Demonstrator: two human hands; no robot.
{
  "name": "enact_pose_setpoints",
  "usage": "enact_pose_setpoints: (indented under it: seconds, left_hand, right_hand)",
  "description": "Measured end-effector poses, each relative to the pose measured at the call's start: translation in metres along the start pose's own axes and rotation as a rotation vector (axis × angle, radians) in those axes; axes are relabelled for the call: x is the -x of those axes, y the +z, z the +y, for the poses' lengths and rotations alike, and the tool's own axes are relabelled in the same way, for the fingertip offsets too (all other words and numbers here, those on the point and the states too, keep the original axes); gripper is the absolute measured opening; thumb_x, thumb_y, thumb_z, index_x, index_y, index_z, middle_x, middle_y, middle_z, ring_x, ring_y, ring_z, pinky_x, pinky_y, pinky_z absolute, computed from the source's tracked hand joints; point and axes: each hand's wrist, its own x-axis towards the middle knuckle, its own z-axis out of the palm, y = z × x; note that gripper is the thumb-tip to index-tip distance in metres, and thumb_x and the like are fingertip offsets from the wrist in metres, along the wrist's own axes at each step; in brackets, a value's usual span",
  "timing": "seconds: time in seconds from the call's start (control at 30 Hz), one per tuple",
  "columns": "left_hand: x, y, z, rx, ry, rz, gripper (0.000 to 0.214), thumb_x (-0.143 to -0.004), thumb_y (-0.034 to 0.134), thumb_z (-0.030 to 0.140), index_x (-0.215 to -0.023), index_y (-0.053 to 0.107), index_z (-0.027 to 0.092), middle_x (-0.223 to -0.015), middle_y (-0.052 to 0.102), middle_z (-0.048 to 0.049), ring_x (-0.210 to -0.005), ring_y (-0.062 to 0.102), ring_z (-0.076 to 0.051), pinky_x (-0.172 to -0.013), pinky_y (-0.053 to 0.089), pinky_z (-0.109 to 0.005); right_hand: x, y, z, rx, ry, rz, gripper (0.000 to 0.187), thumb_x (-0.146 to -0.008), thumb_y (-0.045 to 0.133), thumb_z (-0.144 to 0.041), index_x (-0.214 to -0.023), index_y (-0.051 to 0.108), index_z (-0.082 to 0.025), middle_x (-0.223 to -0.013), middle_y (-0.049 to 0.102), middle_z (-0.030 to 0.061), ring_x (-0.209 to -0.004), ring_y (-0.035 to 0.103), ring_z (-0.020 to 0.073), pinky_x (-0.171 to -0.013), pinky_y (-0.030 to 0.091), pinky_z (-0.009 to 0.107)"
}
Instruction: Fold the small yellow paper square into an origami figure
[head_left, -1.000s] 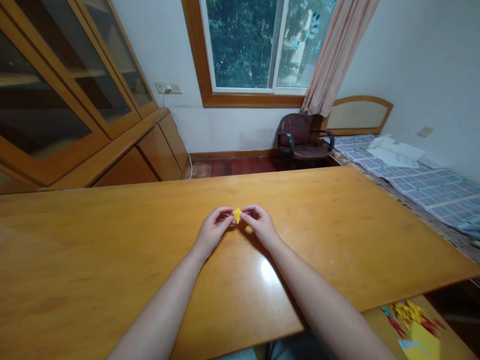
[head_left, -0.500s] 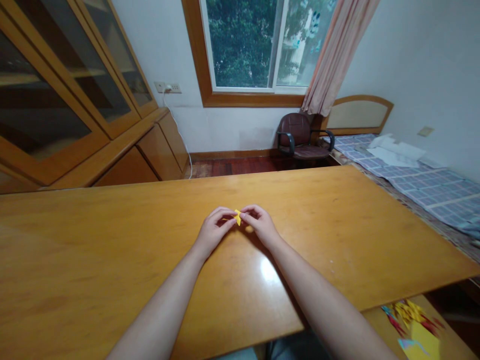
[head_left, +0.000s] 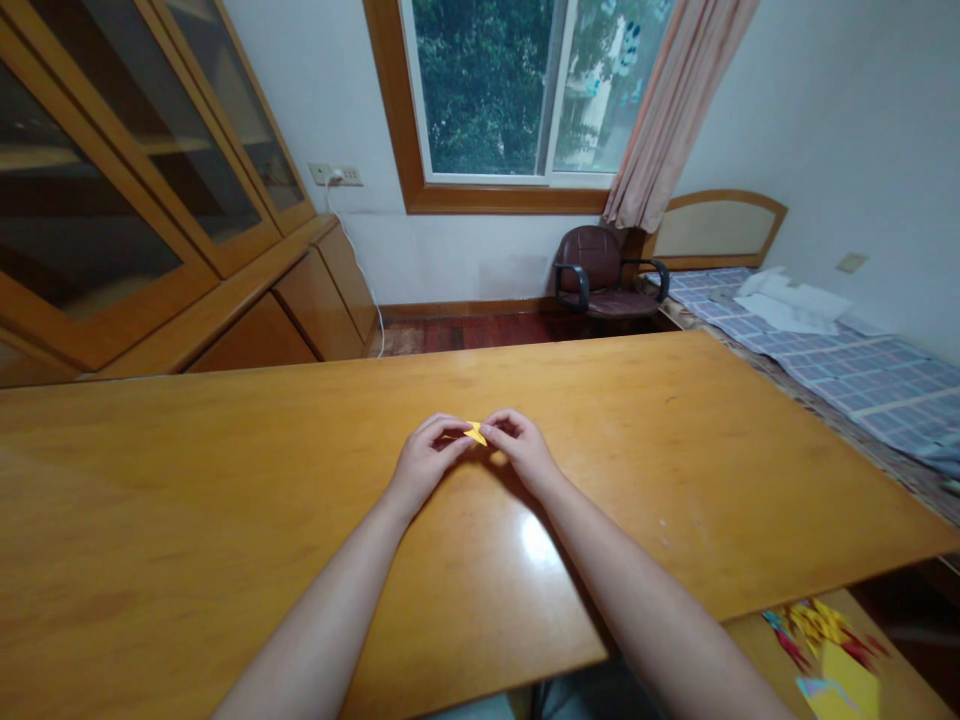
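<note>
A small piece of folded yellow paper (head_left: 475, 433) is pinched between my two hands, just above the middle of the wooden table (head_left: 225, 520). My left hand (head_left: 429, 452) grips its left side with thumb and fingertips. On the other side, my right hand (head_left: 519, 448) is closed on the right end, thumb toward me. Pointed corners of the paper show between the fingertips; the rest of it is covered by them.
At the lower right, a lower surface holds a pile of yellow and red folded pieces (head_left: 817, 625) and yellow sheets (head_left: 851, 680). Beyond the table stand a brown armchair (head_left: 596, 265), a bed (head_left: 847, 370) and a glass-door cabinet (head_left: 150, 200).
The yellow paper has turned between my fingertips, so its pointed corner now leans down and to the right. Both hands stay in nearly the same place.
</note>
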Motion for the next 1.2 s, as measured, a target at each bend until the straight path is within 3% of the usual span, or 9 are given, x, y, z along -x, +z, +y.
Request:
enact_pose_setpoints:
  seconds: [0.2,0.33,0.63,0.9,1.2]
  left_hand:
    - [-0.0029,-0.0014,0.0034,-0.065,-0.015,0.134,0.02,-0.08,0.069,0.038,-0.084,0.069,0.019,-0.088,0.065,-0.0036,-0.085,0.062,-0.017,-0.076,0.051,-0.027]
    - [-0.004,-0.002,0.0035,-0.095,-0.031,0.149,0.023,-0.08,0.067,0.042,-0.082,0.07,0.018,-0.086,0.067,-0.0043,-0.083,0.063,-0.018,-0.077,0.051,-0.028]
    - [-0.0016,0.0004,-0.002,0.097,-0.23,0.073,0.039,-0.078,0.066,0.053,-0.082,0.067,0.014,-0.07,0.068,-0.0043,-0.063,0.063,-0.015,-0.062,0.053,-0.026]
    - [-0.0011,0.0017,0.0008,0.141,-0.262,-0.017,0.038,-0.076,0.067,0.053,-0.079,0.066,0.015,-0.066,0.066,-0.0032,-0.056,0.06,-0.013,-0.055,0.051,-0.023]
    - [0.0009,0.0007,0.0023,0.1,-0.243,-0.081,0.032,-0.081,0.063,0.047,-0.077,0.064,0.016,-0.063,0.063,-0.0008,-0.056,0.058,-0.012,-0.055,0.048,-0.023]
  right_hand:
    - [0.0011,0.0018,-0.002,-0.012,0.016,-0.013,0.022,-0.071,0.075,-0.036,-0.084,0.068,-0.019,-0.075,0.066,0.0006,-0.067,0.06,0.0136,-0.067,0.048,0.027]
    - [0.0008,0.0021,-0.0008,-0.01,0.02,-0.018,0.023,-0.07,0.077,-0.034,-0.085,0.069,-0.019,-0.079,0.068,0.0014,-0.069,0.061,0.0139,-0.069,0.048,0.028]
    - [0.0006,0.0019,0.0035,0.077,-0.008,0.011,0.023,-0.074,0.073,-0.039,-0.085,0.069,-0.018,-0.075,0.066,0.0021,-0.065,0.059,0.0135,-0.061,0.047,0.025]
    - [-0.0007,0.001,0.007,0.179,-0.068,0.015,0.022,-0.075,0.072,-0.04,-0.083,0.069,-0.019,-0.078,0.067,0.0025,-0.067,0.058,0.0138,-0.064,0.046,0.025]
    - [0.0004,0.0014,0.0033,0.184,-0.011,-0.022,0.023,-0.076,0.07,-0.041,-0.079,0.069,-0.018,-0.069,0.064,0.0005,-0.064,0.055,0.0135,-0.06,0.044,0.025]
